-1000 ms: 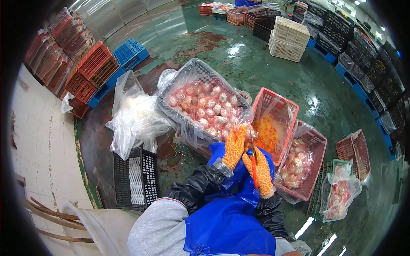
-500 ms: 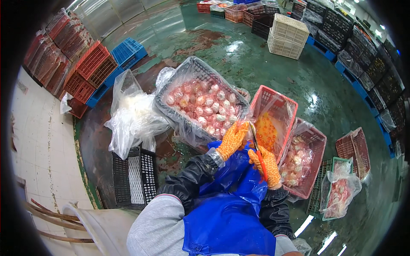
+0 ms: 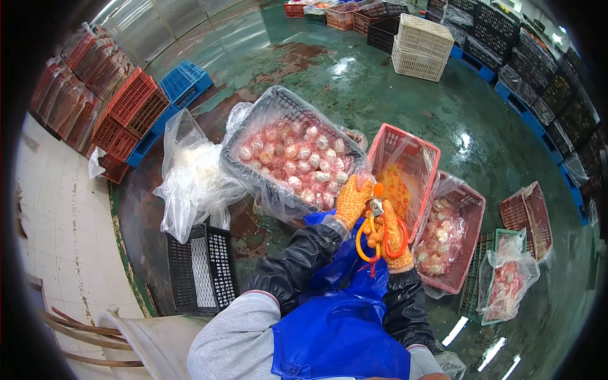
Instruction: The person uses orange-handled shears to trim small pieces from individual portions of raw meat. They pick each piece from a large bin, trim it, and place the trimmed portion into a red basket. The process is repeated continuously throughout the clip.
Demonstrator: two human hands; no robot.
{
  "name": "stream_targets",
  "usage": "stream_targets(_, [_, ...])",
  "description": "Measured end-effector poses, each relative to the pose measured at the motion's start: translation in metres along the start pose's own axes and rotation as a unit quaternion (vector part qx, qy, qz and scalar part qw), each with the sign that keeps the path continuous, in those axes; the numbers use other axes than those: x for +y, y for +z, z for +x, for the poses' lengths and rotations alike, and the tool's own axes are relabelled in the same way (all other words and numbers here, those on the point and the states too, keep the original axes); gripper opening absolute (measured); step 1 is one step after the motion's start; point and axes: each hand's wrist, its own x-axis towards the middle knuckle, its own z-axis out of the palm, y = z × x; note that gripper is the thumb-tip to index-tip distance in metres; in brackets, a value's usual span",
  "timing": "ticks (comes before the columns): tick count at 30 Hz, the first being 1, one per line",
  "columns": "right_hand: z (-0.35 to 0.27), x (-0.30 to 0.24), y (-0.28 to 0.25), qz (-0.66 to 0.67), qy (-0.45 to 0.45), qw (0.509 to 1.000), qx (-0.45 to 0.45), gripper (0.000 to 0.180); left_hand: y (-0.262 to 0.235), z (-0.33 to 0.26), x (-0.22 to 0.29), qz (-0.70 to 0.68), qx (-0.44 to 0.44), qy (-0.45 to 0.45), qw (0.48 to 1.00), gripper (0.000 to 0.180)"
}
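Note:
My right hand (image 3: 394,235), in an orange patterned glove, grips a pair of scissors (image 3: 362,240) by their orange and red loop handles. The pivot shows as grey metal. My left hand (image 3: 353,199), gloved alike, is closed near the scissors; what its fingers hold is hidden. A small round orange yolk-like ball (image 3: 379,189) shows between the two hands, above the scissors' pivot. Beyond my left hand is a dark crate (image 3: 235,147) lined with clear plastic, full of reddish and whitish balls (image 3: 303,158). Under and beyond my right hand, a red crate (image 3: 437,168) contains orange balls (image 3: 398,183) in yellowish liquid.
A second red crate (image 3: 476,221) with pale reddish pieces stands at right, beside a bagged green crate (image 3: 484,269). At left are crumpled plastic bags (image 3: 196,174) and a black crate (image 3: 218,266). Stacked crates (image 3: 130,104) line the wet green floor (image 3: 304,69).
My right hand has turned the scissors, so the handle loops now face up and the blades no longer show. The orange ball has appeared between my hands.

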Motion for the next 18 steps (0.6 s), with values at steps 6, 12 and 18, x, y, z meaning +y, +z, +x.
stream_targets(6, [0.018, 0.0, -0.029, -0.013, -0.02, 1.0, -0.015, 0.047, -0.003, -0.003, 0.026, 0.167, -0.034, -0.025, 0.985, 0.059])
stream_targets(12, [0.012, 0.01, -0.049, -0.112, -0.029, 0.993, 0.003, 0.046, -0.004, 0.006, -0.015, 0.013, -0.073, 0.049, 0.996, 0.06])
stream_targets(18, [-0.034, 0.003, -0.086, -0.024, -0.234, 0.969, 0.073, 0.037, -0.065, 0.01, -0.038, 0.306, 0.067, 0.233, 0.921, 0.066])
